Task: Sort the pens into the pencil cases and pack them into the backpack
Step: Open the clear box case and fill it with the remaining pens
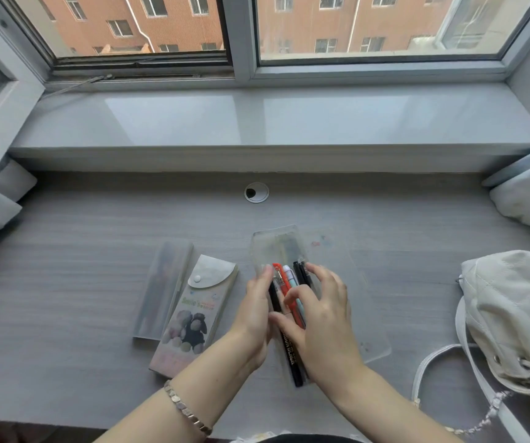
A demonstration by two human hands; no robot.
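- Spreading across the view, the grey desk (97,225) carries everything; the pale backpack (513,314) slumps at its right edge, on the right hand's side and well apart from the work.
- Lying mid-desk with its long axis running away from the person, the clear pencil case (276,247) is open, its flap spread to the right.
- Two more cases sit to the left: a printed pencil case (193,311) snapped shut and, touching it, a frosted case (164,286).
- The left hand (254,318) curls around the clear case's left edge, steadying it.
- The right hand (321,321) presses loosely curved fingers over the bundle of pens (289,292), gripping none firmly as far as I can tell.
- The pens lie parallel to the case, partly inside it, directly beneath the right fingers, so tucking them in probably falls to that hand.
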